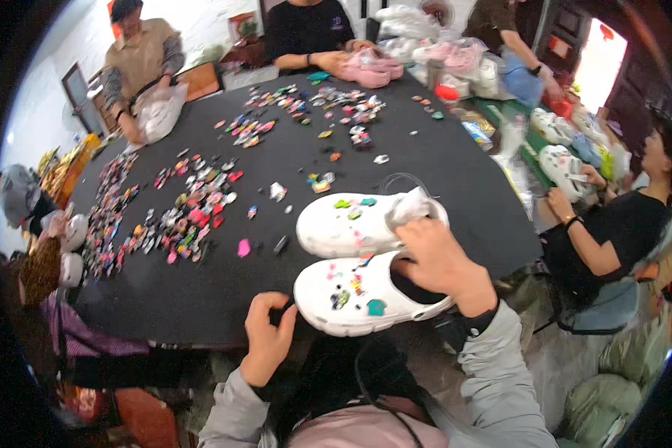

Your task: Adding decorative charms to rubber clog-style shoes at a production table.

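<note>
Two white clogs (328, 245) (323, 319) lie side by side on the black table, toes to the left. Small colourful charms, including a teal one (376, 308), dot their uppers. My right hand (444, 257) grips the near clog at its opening, with some fingertips hidden inside. Crumpled pale stuffing (412, 207) fills the far clog's opening, just beyond that hand. Beside the near clog's toe is my left hand (267, 336), thumb and curled forefinger apart, nothing discernible between them. A pink charm (244, 247) and a dark charm (281, 244) lie nearby.
Heaps of loose charms (194, 201) cover the table's left and far parts. A clear looped cord (405, 179) lies behind the clogs. Other people work around the table, one holding pink clogs (369, 69). A green bench (534, 149) with more footwear stands at right.
</note>
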### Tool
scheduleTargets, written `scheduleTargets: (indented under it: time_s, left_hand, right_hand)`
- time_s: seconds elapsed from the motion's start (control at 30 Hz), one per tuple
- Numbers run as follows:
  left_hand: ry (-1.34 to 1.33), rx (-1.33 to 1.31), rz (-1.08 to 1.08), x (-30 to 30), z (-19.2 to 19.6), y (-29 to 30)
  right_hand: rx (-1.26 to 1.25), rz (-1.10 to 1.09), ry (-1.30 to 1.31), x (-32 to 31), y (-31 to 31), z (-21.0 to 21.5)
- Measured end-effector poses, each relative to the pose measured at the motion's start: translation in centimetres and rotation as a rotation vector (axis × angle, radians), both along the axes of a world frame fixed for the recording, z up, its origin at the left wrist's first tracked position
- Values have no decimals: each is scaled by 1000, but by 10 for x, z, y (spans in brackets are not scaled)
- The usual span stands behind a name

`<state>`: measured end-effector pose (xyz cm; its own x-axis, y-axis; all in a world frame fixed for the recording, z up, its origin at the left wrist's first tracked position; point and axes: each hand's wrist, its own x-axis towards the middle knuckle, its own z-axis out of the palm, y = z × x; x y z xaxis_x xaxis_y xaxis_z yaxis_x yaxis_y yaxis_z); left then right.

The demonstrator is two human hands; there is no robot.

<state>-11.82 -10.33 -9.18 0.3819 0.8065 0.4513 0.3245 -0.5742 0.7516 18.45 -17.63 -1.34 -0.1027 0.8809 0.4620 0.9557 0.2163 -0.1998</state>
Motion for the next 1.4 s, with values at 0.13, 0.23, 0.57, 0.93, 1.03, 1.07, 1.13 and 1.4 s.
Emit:
scheduleTargets:
  time_s: [0.13,0.23,0.57,0.93,1.03,1.07,1.13,1.4]
  left_hand:
    - [64,135,-53,-4,-8,4]
    - [157,220,-67,3,-3,-1]
    - [304,457,-112,19,20,-5]
    - [426,384,-114,26,23,-3]
    - [435,374,-112,30,24,-1]
    - [436,372,-110,31,25,-1]
    - [426,371,-109,33,24,-1]
    - [405,339,42,10,17,-11]
  right_hand:
    - [24,49,-150,7,2,10]
    - [57,-82,-161,46,-17,26]
    - [135,-1136,-338,280,-133,33]
    - [-10,-1286,-203,384,-91,-68]
    - [-20,-1200,-102,391,-68,-67]
    - [-102,-1183,-25,388,-63,-63]
    - [-336,-1229,-34,373,-63,-57]
    - [-503,-1042,10,266,-62,-32]
